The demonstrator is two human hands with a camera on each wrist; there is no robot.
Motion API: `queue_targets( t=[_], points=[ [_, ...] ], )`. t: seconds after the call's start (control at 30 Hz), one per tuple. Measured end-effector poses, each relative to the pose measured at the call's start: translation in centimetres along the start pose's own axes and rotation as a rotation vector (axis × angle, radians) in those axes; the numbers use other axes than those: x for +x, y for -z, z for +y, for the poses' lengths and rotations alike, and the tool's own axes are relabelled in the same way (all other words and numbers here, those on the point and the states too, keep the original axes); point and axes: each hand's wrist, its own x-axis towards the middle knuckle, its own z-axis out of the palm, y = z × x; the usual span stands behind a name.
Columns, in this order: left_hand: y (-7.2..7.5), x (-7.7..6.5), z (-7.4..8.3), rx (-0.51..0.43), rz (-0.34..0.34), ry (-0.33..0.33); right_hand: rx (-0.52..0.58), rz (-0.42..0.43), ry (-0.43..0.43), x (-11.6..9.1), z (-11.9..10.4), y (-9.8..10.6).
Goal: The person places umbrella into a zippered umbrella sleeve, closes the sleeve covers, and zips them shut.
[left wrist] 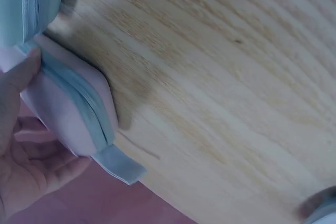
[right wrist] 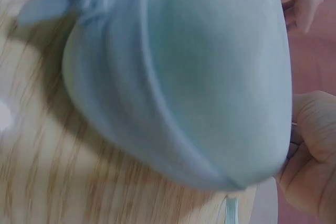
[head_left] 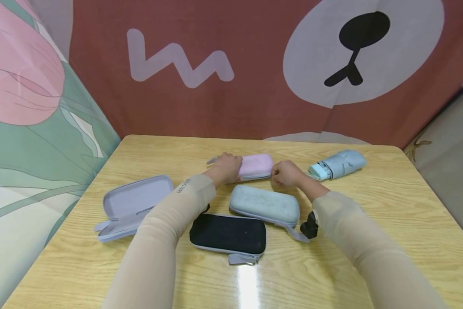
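Note:
A pink zip case (head_left: pixel 256 166) lies toward the back of the table. My left hand (head_left: pixel 227 166) grips its left end; in the left wrist view the thumb lies by the blue-grey zip and a grey strap (left wrist: pixel 119 164) sticks out from the end. At the case's right corner, my right hand (head_left: pixel 287 174) has its fingers curled against the zip end; the exact part pinched is hidden. The right wrist view has that hand (right wrist: pixel 312 156) partly behind a light blue case (right wrist: pixel 220 77), which lies just in front of the pink one.
Nearest me lies a black zip case (head_left: pixel 228 234). A grey-lavender case (head_left: pixel 138 197) stands open at left. Beyond my right hand rests a folded light blue umbrella (head_left: pixel 343 164). A patterned cloth (head_left: pixel 254 107) hangs along the table's back edge.

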Motion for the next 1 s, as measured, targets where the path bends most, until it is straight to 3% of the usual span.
queue_targets(
  t=[0.17, 0.4, 0.57, 0.87, 1.0],
  points=[
    [0.1, 0.0, -1.2, -0.080, 0.006, -0.047, -0.006, 0.013, -0.039, 0.4, -0.4, 0.1],
    [0.7, -0.6, -2.7, -0.174, -0.081, -0.145, -0.030, 0.007, -0.096, 0.9, -0.1, 0.7],
    [1.1, -1.0, -2.7, -0.171, -0.080, -0.230, -0.039, 0.027, -0.148, 1.3, 0.4, 0.9],
    [0.8, -1.1, -2.7, -0.118, -0.045, -0.385, 0.002, 0.086, -0.147, 2.4, 0.5, 0.8],
    [0.6, -1.0, -2.6, -0.130, -0.065, -0.396, 0.037, 0.099, -0.171, 2.6, 0.3, 0.7]
  ],
)
